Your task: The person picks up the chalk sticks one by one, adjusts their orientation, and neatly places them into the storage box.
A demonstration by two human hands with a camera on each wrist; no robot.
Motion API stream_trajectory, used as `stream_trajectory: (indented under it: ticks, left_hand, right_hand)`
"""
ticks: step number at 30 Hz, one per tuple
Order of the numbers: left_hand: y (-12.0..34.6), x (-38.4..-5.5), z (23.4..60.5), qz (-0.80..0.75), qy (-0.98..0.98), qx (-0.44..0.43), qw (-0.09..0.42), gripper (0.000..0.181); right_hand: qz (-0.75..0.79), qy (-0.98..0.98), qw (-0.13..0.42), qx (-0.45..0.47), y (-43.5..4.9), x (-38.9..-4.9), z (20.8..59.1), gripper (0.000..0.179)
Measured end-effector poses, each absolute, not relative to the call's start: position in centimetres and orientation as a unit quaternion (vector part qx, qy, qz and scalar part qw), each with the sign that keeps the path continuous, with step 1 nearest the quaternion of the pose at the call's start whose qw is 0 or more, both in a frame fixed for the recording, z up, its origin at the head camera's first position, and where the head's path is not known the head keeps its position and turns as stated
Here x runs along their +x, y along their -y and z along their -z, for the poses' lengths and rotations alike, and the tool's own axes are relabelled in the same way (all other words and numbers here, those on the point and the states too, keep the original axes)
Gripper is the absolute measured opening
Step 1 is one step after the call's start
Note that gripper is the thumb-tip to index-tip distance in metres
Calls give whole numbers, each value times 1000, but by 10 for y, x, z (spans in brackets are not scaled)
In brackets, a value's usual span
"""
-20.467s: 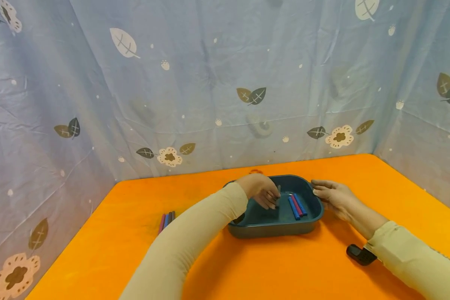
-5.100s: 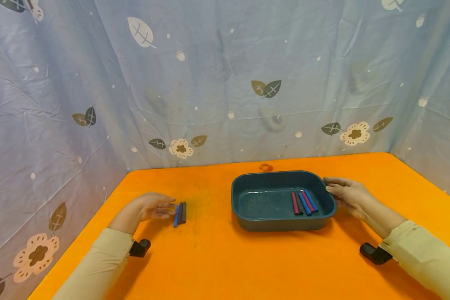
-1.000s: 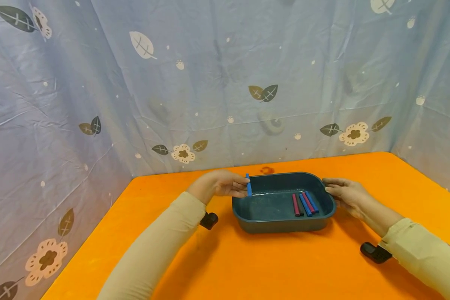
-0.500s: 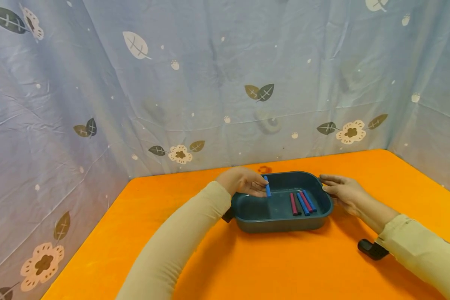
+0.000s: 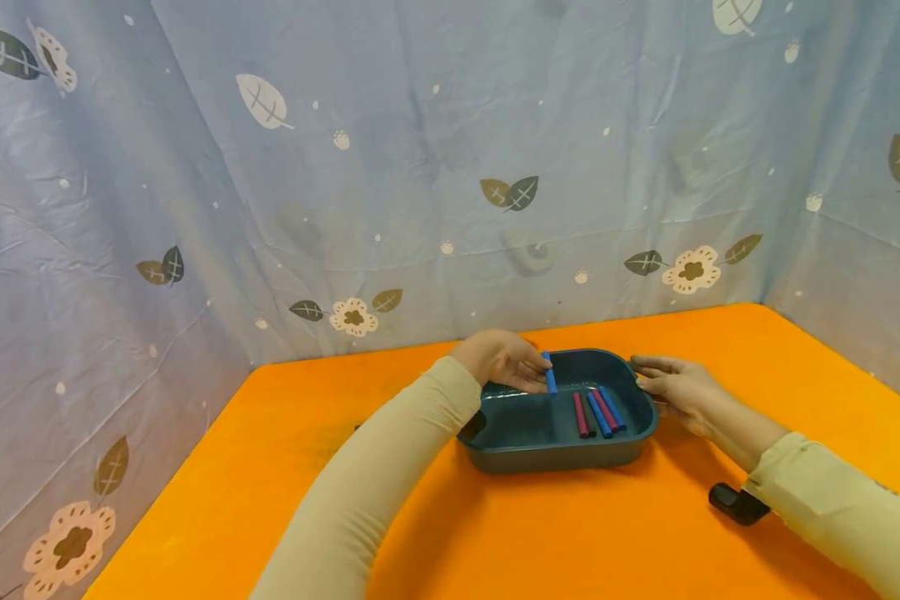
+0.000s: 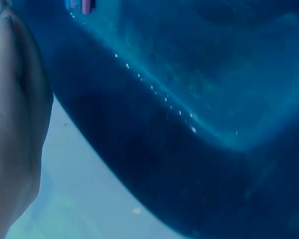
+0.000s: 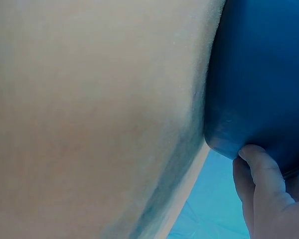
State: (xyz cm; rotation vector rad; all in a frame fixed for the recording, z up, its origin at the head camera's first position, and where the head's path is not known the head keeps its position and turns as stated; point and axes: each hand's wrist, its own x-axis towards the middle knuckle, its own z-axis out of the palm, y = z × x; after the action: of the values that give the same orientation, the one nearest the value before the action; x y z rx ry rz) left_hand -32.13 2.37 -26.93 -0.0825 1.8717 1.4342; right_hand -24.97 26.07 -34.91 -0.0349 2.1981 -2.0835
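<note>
My left hand (image 5: pixel 512 363) pinches a blue stick (image 5: pixel 550 372), like a crayon, over the back part of a dark teal dish (image 5: pixel 558 460). In the left wrist view this hand (image 6: pixel 15 114) is along the left edge, beside the dish's wall (image 6: pixel 104 129). Several sticks lie side by side in the right half of the dish, among them a pink stick (image 5: pixel 581 415), a dark stick (image 5: pixel 591 421) and a blue stick (image 5: pixel 599 414). My right hand (image 5: pixel 682 393) touches the outer right end of the dish, its fingers fairly straight; the right wrist view shows fingertips against the wall (image 7: pixel 259 99).
An orange cloth covers the table (image 5: pixel 570 542). The tip of a dark stick (image 5: pixel 357 427) shows behind the left sleeve (image 5: pixel 390 467). A patterned curtain (image 5: pixel 420 167) hangs along the back and sides. A black wrist camera (image 5: pixel 738 503) sits under the right sleeve.
About five seconds ago the blue stick lay on the table beside dark ones; my left hand has since carried it right, over the dish. The dish held fewer sticks in the oldest frame.
</note>
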Motion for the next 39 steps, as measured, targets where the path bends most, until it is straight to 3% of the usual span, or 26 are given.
stream_trajectory:
  ticks: [19, 25, 31, 39]
  left_hand:
    - [-50, -333, 326, -502, -757, -66, 413, 15]
    - [-52, -334, 325, -513, -745, -67, 421, 10]
    - [-51, -332, 321, -537, -721, -67, 433, 31]
    - [-46, -335, 308, -550, -714, -63, 430, 33]
  right_hand:
    - [690, -722, 54, 0, -256, -246, 348, 59]
    - [693, -718, 55, 1, -257, -247, 346, 59]
    - [696, -716, 53, -3, -257, -248, 345, 59]
    - [703, -709, 56, -4, -258, -249, 349, 60]
